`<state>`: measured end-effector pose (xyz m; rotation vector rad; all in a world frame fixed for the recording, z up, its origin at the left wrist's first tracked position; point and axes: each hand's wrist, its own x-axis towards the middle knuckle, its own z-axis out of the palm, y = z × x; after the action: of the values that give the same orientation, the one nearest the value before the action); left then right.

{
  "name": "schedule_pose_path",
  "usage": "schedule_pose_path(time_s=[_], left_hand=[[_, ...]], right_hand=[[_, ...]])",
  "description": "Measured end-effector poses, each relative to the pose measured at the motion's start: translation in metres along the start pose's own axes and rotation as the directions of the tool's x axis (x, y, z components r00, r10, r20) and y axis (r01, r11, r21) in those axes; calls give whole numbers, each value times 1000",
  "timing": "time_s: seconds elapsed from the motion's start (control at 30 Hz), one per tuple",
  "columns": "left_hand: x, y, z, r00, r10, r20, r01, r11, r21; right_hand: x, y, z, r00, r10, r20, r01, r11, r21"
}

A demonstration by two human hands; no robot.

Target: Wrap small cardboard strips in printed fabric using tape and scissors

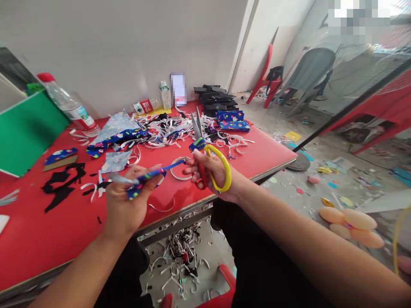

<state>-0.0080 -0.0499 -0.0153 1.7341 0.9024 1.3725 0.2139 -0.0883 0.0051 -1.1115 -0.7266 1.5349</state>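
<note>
My left hand [128, 192] is closed on a piece of blue patterned fabric [143, 182] over the front of the red table. From this piece a narrow blue strip stretches toward the fingers of my right hand [210, 169]; whether they pinch its end I cannot tell. Scissors [221, 171] with yellow and red handles hang on my right hand, closed around them, their blades pointing up and away. Beyond the hands lie a heap of white and black trimmings [167, 128] and a longer blue patterned cloth [118, 141]. A roll of tape [176, 169] lies between the hands, partly covered.
Folded blue patterned pieces [233, 122] lie near a black stack [216, 98] at the back right. A large bottle [75, 109], a phone [178, 90] and a green box [28, 132] stand along the table [25, 231]. Offcuts litter the floor; balloons [353, 224] lie right.
</note>
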Motion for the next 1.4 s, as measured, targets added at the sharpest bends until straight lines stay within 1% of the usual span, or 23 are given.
schedule_pose_path(time_s=[0.07,0.1,0.17,0.2,0.27,0.33,0.37,0.4,0.43,0.47,0.5,0.57,0.6,0.7,0.8,0.93,1.0,1.1,1.17,1.23,1.27,1.33,1.4], left_hand=[[-5,2,-4,971,167,170,-182,980,80],[-7,3,-5,947,211,242,-240,966,94],[-6,7,-7,902,221,372,-287,949,133],[-4,8,-8,892,182,414,-270,948,166],[3,10,-10,924,47,380,-135,969,208],[10,12,-11,963,-131,237,116,990,78],[11,13,-10,950,-238,200,251,967,-37],[12,14,-8,920,-331,210,365,919,-151],[10,15,-5,879,-396,265,454,865,-214],[8,16,0,847,-427,316,499,845,-194],[5,18,5,853,-418,314,479,865,-149],[0,20,17,948,-275,161,290,954,-75],[-1,20,21,975,-190,112,194,980,-33],[3,20,29,994,-55,91,51,998,39],[10,19,29,992,-53,118,50,998,33],[13,20,34,983,-142,118,154,983,-103],[13,21,37,981,-173,87,181,978,-103],[22,13,34,991,-125,-36,125,992,-9],[35,-3,23,987,-43,-153,57,994,91],[48,-25,8,963,18,-269,44,974,223],[53,-35,0,964,-5,-265,74,965,252],[58,-46,-12,985,-84,-148,127,939,318],[55,-44,-18,998,-53,-42,66,908,414]], right_hand=[[5,7,5,999,13,31,-14,999,37],[8,10,5,1000,-3,27,2,999,37],[11,14,4,998,-67,-14,67,998,19],[13,15,3,994,-100,-42,100,995,4],[13,14,-1,984,-160,-79,158,987,-33],[11,12,-2,975,-209,-71,200,973,-115],[9,11,-1,972,-228,-47,217,961,-173],[6,10,0,970,-242,-14,232,944,-235],[4,10,2,967,-253,20,248,923,-293],[1,11,4,965,-257,55,261,904,-338],[-1,11,7,963,-255,85,268,892,-363],[-4,12,11,964,-234,127,265,885,-382],[-5,13,13,967,-212,141,251,887,-388],[-7,15,17,978,-136,161,193,885,-424],[-7,17,18,982,-79,172,149,884,-444],[-7,19,18,984,-50,173,126,879,-461],[-7,18,17,983,-38,181,117,885,-451],[-6,17,16,983,-7,184,83,908,-411],[-4,15,13,986,2,166,68,907,-415],[-3,15,9,991,-8,136,65,906,-418],[-3,14,7,992,-23,122,71,910,-409],[-2,14,4,992,-87,93,117,918,-380],[-3,15,2,982,-171,75,187,906,-379]])
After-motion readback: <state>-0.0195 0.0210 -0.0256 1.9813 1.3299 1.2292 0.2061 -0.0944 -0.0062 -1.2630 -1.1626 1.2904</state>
